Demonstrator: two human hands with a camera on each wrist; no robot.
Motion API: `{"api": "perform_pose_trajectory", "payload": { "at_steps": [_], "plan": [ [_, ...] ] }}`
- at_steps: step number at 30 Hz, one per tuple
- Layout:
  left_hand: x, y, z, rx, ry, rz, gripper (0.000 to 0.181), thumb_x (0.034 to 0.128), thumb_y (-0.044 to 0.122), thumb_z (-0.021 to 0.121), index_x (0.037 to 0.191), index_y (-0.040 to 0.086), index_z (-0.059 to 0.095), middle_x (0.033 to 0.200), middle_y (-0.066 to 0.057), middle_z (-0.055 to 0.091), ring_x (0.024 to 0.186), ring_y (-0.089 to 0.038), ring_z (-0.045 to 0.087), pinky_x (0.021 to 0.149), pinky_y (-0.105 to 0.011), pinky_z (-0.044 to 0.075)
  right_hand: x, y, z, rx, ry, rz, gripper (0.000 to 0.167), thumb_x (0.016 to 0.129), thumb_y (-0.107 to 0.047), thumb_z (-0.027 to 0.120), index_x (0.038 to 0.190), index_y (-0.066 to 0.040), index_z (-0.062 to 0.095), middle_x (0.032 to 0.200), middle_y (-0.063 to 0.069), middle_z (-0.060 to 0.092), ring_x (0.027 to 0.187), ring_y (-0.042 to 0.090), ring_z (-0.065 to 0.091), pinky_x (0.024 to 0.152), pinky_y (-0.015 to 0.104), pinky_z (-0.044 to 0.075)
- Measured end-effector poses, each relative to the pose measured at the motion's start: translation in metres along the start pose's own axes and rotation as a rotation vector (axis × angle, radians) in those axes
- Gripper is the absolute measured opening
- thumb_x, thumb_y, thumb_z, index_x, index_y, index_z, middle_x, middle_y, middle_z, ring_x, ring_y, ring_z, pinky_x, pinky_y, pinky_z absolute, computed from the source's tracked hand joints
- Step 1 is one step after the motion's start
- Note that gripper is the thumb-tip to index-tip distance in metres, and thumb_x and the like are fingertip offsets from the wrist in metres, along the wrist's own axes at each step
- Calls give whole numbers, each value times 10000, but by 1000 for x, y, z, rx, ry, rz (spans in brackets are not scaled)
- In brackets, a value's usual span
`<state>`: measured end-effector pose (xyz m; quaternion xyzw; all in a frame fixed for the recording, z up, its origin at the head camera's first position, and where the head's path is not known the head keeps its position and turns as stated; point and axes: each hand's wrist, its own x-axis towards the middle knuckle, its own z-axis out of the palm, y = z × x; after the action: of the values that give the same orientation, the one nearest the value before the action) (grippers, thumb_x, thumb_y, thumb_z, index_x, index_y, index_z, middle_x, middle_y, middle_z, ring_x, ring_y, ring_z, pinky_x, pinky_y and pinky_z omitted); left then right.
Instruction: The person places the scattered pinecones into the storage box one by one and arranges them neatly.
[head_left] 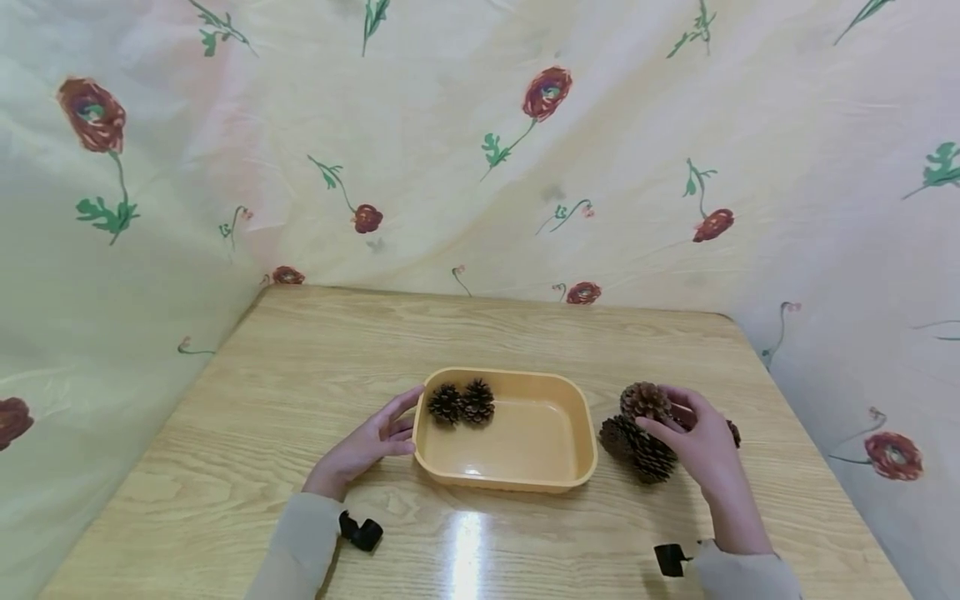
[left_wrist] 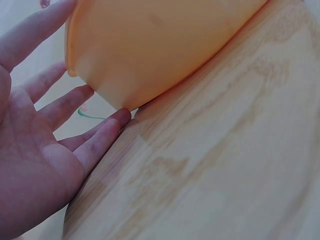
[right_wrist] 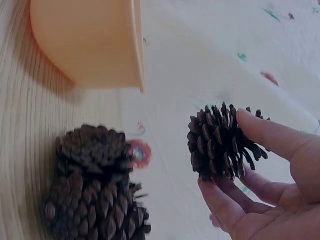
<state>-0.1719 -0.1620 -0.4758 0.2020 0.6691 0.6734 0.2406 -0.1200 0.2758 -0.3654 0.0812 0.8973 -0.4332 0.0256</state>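
Note:
An orange tray [head_left: 525, 479] stands on the table with two dark pine cones [head_left: 461, 402] side by side at its left end. The left hand [head_left: 367, 443] touches the tray's left side with fingers spread; the left wrist view shows those fingers [left_wrist: 55, 105] against the tray wall [left_wrist: 150, 50]. Right of the tray, the right hand [head_left: 701, 442] pinches a pine cone [head_left: 645, 401] between thumb and fingers. In the right wrist view this cone [right_wrist: 220, 142] is held clear of the other cones [right_wrist: 100, 195].
Beneath the held cone, larger pine cones [head_left: 641, 450] lie on the wooden table [head_left: 337, 342], and part of another [head_left: 733, 432] shows behind the right hand. Flower-patterned cloth [head_left: 435, 125] hangs behind and at both sides of the table.

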Motion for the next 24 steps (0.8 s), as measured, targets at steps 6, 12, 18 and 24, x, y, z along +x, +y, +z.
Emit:
{"api": "perform_pose_trajectory", "payload": {
  "at_steps": [6,12,18,24],
  "plan": [
    [1,0,-1,-7,1,-10,863,890,100,678,1565,216,153,1642,-103,86,1466,-396,222,1196,-502,226,6,-9,11,-12,-51,-38,798,878,-389,701,1475,-13,329,1504,276,339,1360,442,384,1038,445,459],
    [2,-1,-1,-3,-2,-8,852,901,91,665,1566,211,148,1639,-120,86,1462,-406,226,1196,-521,221,13,-16,27,-13,-84,-77,747,874,-362,713,1450,-22,379,1473,271,390,1344,431,419,1051,465,459],
    [0,0,-1,1,-11,8,848,906,99,661,1568,195,140,1638,-142,71,1458,-428,221,1196,-547,203,20,-25,47,29,-131,-123,694,871,-297,727,1421,-13,414,1460,272,401,1332,438,434,1057,466,459],
    [0,-1,-2,11,-14,13,848,905,82,654,1568,185,135,1637,-145,71,1456,-428,225,1194,-548,207,30,-30,67,68,-171,-147,669,851,-237,748,1400,-8,441,1436,258,440,1321,419,454,1051,436,469]
  ]
}}
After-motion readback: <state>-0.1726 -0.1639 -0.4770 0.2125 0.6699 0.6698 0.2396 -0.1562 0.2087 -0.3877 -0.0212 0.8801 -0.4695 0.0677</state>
